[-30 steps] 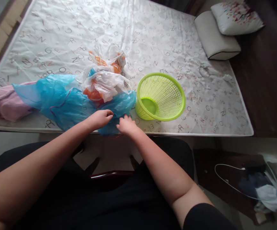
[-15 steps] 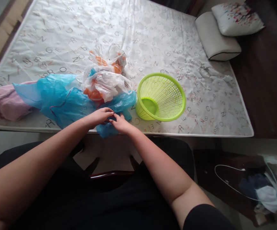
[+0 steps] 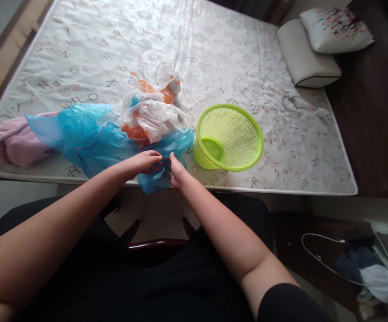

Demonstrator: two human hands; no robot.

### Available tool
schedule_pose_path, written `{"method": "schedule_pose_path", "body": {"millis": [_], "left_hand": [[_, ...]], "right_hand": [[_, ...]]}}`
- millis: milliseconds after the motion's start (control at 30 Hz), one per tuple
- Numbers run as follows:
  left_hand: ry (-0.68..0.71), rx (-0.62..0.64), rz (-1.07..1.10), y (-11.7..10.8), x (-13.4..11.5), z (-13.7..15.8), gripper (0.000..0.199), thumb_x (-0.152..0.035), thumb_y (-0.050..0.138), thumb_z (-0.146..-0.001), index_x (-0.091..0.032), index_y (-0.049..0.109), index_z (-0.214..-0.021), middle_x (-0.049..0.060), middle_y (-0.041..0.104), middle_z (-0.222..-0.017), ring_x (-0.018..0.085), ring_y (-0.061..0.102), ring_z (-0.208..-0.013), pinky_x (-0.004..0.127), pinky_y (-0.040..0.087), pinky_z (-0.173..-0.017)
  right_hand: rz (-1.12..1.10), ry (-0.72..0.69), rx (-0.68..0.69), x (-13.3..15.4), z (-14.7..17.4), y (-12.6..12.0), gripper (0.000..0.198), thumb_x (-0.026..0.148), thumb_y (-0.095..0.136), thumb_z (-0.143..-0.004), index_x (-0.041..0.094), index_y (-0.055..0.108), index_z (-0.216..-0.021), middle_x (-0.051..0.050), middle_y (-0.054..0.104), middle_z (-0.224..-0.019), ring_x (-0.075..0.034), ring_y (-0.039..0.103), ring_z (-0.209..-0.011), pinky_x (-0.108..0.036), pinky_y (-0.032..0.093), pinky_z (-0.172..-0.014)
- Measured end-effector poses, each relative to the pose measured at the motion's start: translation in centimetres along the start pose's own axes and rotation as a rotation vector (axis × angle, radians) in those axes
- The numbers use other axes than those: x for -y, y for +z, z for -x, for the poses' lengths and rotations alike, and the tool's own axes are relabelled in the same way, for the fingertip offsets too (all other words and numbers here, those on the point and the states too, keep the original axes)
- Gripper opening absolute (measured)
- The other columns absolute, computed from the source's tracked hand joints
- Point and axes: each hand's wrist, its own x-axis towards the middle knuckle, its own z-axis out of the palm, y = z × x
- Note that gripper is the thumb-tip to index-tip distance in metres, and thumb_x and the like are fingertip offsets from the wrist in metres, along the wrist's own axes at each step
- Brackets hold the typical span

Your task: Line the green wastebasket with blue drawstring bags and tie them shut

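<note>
My left hand (image 3: pixel 147 162) is over the near end of a crumpled blue plastic bag (image 3: pixel 158 176), its fingers apart and slightly bent. Facing it across a small gap is my right hand (image 3: pixel 178 172), thumb raised and apart, its other fingers partly hidden against the bag. Part of this bag hangs over the mattress edge. More blue plastic (image 3: pixel 103 143) spreads out to the left. White and orange plastic bags (image 3: pixel 153 118) lie heaped just beyond my hands. To the right, a green plastic basket (image 3: pixel 210 164) stands with its open top tilted toward me.
The mattress (image 3: pixel 234 67) has a letter print. A pink cloth (image 3: pixel 23 141) lies at its left end. A white bolster (image 3: pixel 306 53) and a flowered pillow (image 3: pixel 336 29) are at the far right. Below right, a white cable (image 3: pixel 321 261) loops over a dark surface.
My right hand has moved apart from my left, its thumb now pointing up. The left fingers have spread a little. The whole view has shifted slightly; basket and bags keep their places.
</note>
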Motion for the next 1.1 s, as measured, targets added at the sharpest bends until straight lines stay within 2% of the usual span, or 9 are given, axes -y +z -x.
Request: {"method": "schedule_pose_path", "body": {"millis": [100,167,267,400,633,767,867,967,1100], "left_hand": [[0.015,-0.009,0.025,-0.1,0.1,-0.1,0.042,-0.045,0.076,-0.084,-0.021,0.069,-0.119,0.011,0.079,-0.118,0.026,0.078,-0.099,0.028,0.057,-0.069],[0.033,-0.021,0.038,-0.1,0.0,0.0,0.039,-0.043,0.078,-0.081,-0.021,0.071,-0.112,0.009,0.080,-0.110,0.023,0.078,-0.089,0.026,0.055,-0.066],[0.051,-0.059,0.014,-0.1,-0.2,0.3,0.029,-0.039,0.077,-0.079,-0.020,0.073,-0.101,0.007,0.079,-0.095,0.019,0.074,-0.075,0.025,0.051,-0.060],[0.087,-0.113,-0.040,-0.3,-0.1,0.2,0.021,-0.035,0.075,-0.079,-0.019,0.072,-0.093,0.006,0.075,-0.085,0.020,0.072,-0.071,0.027,0.050,-0.059],[0.236,-0.214,-0.049,-0.5,0.4,-0.6,0.022,-0.034,0.074,-0.078,-0.018,0.071,-0.094,0.008,0.076,-0.090,0.022,0.072,-0.072,0.029,0.051,-0.061],[0.351,-0.200,0.042,-0.2,0.1,-0.5,0.024,-0.035,0.073,-0.079,-0.018,0.071,-0.095,0.008,0.078,-0.095,0.021,0.073,-0.075,0.030,0.053,-0.066],[0.408,-0.161,0.059,0.0,-0.3,-0.2,0.027,-0.039,0.075,-0.079,-0.018,0.072,-0.095,0.008,0.078,-0.095,0.021,0.073,-0.081,0.030,0.053,-0.070],[0.394,-0.084,0.086,0.3,-0.3,-0.3,0.034,-0.046,0.076,-0.080,-0.018,0.073,-0.098,0.009,0.078,-0.101,0.023,0.073,-0.088,0.031,0.053,-0.073],[0.217,0.019,0.144,0.4,0.4,-0.9,0.048,-0.065,0.064,-0.091,-0.019,0.074,-0.099,0.008,0.078,-0.101,0.022,0.072,-0.085,0.032,0.054,-0.073]], "right_hand": [[-0.418,0.188,-0.035,-0.1,-0.5,0.0,0.068,0.066,0.019,-0.110,0.019,0.061,-0.136,-0.011,0.072,-0.125,-0.021,0.071,-0.098,-0.032,0.059,-0.083],[-0.538,0.235,-0.095,0.1,-0.5,0.1,0.058,0.062,0.026,-0.111,0.019,0.065,-0.121,-0.009,0.071,-0.116,-0.018,0.068,-0.084,-0.030,0.057,-0.076],[-0.637,0.270,-0.091,0.5,0.0,0.1,0.049,0.056,0.032,-0.112,0.020,0.064,-0.102,-0.004,0.070,-0.098,-0.015,0.062,-0.069,-0.029,0.053,-0.067],[-0.733,0.228,-0.103,1.3,1.1,0.1,0.039,0.044,0.036,-0.113,0.020,0.059,-0.092,0.000,0.066,-0.083,-0.013,0.063,-0.062,-0.025,0.051,-0.061],[-0.760,0.150,-0.199,1.3,1.8,-0.8,0.012,0.017,0.044,-0.101,0.021,0.055,-0.102,0.001,0.073,-0.087,-0.011,0.061,-0.055,-0.024,0.050,-0.057],[-0.620,0.007,-0.408,0.4,1.2,-0.9,0.026,0.009,0.050,-0.089,0.020,0.056,-0.112,0.001,0.072,-0.086,-0.012,0.066,-0.072,-0.023,0.052,-0.070],[-0.468,-0.152,-0.487,-0.2,1.0,-0.9,0.032,0.014,0.054,-0.088,0.019,0.056,-0.119,-0.001,0.072,-0.089,-0.014,0.068,-0.083,-0.026,0.054,-0.080],[-0.302,-0.422,-0.486,-0.3,2.1,-0.7,0.032,0.021,0.051,-0.093,0.020,0.054,-0.124,-0.003,0.070,-0.093,-0.016,0.069,-0.085,-0.031,0.057,-0.087],[0.024,-0.847,-0.408,-0.1,4.5,-0.2,0.028,0.028,0.046,-0.102,0.025,0.058,-0.127,-0.007,0.072,-0.107,-0.018,0.070,-0.093,-0.034,0.059,-0.092]]}}
